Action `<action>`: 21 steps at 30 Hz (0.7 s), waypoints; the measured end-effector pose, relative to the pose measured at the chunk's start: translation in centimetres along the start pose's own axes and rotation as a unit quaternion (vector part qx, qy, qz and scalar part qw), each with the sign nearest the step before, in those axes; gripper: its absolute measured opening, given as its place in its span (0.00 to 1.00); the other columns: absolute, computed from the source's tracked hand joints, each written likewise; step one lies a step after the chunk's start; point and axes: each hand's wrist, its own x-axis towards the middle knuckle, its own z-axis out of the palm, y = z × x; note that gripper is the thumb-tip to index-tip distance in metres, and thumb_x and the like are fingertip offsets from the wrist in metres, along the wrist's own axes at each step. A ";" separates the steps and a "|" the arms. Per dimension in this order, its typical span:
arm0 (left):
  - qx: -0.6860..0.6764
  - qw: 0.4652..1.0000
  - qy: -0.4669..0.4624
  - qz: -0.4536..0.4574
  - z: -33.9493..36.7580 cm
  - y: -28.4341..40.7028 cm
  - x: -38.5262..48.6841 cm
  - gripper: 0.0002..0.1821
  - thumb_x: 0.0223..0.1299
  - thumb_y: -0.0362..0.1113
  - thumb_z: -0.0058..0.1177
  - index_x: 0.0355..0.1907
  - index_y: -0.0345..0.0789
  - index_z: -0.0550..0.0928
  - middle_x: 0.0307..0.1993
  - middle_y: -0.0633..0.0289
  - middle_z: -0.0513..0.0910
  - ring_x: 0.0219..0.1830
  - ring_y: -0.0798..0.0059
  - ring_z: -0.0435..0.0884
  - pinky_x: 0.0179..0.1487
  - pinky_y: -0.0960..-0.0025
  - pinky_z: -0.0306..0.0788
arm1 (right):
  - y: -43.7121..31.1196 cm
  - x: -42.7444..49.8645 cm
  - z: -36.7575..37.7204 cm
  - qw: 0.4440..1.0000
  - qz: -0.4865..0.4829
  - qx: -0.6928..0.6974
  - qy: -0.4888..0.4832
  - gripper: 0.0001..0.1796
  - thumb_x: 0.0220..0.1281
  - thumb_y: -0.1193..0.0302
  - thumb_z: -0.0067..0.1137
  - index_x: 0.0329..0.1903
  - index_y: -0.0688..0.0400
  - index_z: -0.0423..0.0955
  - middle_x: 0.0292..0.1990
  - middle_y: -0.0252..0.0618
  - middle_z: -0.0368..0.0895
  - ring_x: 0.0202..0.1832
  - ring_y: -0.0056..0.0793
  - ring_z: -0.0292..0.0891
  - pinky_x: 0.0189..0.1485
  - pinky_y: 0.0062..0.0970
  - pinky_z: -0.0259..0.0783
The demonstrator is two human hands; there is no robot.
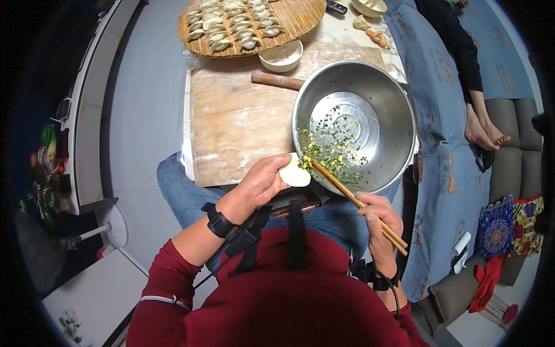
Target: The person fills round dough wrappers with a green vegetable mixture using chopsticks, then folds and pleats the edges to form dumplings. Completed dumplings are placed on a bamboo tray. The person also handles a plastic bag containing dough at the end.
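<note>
My left hand [264, 178] holds a round dumpling wrapper [294, 173] by its left edge, beside the rim of a large steel bowl [386, 99]. In my right hand [381, 221] is a pair of wooden chopsticks [347, 191]; their tips hold a small clump of green and yellow filling [305, 163] at the wrapper's upper right edge. More chopped filling [336, 149] is spread over the lower left part of the bowl's inside. A wooden rolling pin [275, 80] lies on the floured board [238, 117], its right end hidden by the bowl.
Rows of dumplings [239, 27] lie on a woven tray [299, 21] at the back. A white bowl of flour [282, 56] stands beside it. A remote control [336, 7] and another bowl [370, 8] are farther back. Another person's bare feet [484, 130] rest on the sofa at right.
</note>
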 end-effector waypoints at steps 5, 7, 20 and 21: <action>-0.028 1.000 -0.008 0.005 -0.1 -0.2 0.0 0.16 0.72 0.33 0.40 0.54 0.21 0.70 0.52 0.46 0.78 0.52 0.61 0.81 0.58 0.60 0.77 | -1.3 0.0 0.1 0.984 -0.128 -0.094 -0.084 0.06 0.54 0.72 0.65 0.33 0.59 0.80 0.43 0.45 0.83 0.41 0.40 0.79 0.45 0.32 0.74; -0.038 0.999 -0.014 0.006 -0.1 -0.2 0.0 0.17 0.73 0.33 0.39 0.54 0.21 0.70 0.52 0.45 0.77 0.52 0.60 0.81 0.57 0.60 0.78 | -1.4 0.1 0.3 0.959 -0.196 -0.159 -0.127 0.10 0.47 0.73 0.70 0.33 0.58 0.80 0.43 0.44 0.83 0.42 0.40 0.79 0.44 0.32 0.75; -0.101 0.994 0.021 -0.024 -0.6 -0.1 0.4 0.18 0.73 0.32 0.37 0.57 0.20 0.67 0.54 0.44 0.76 0.55 0.59 0.79 0.60 0.59 0.76 | -1.2 -0.1 -0.6 0.919 -0.283 -0.200 -0.190 0.10 0.49 0.69 0.69 0.33 0.55 0.79 0.45 0.38 0.82 0.43 0.34 0.80 0.40 0.28 0.77; -0.105 0.994 0.019 -0.022 -0.7 -0.1 0.4 0.18 0.73 0.32 0.37 0.57 0.20 0.67 0.55 0.43 0.76 0.55 0.59 0.79 0.61 0.58 0.75 | -1.4 -0.1 -1.4 0.933 -0.256 -0.181 -0.177 0.08 0.51 0.68 0.68 0.33 0.56 0.79 0.45 0.38 0.83 0.42 0.35 0.80 0.41 0.29 0.77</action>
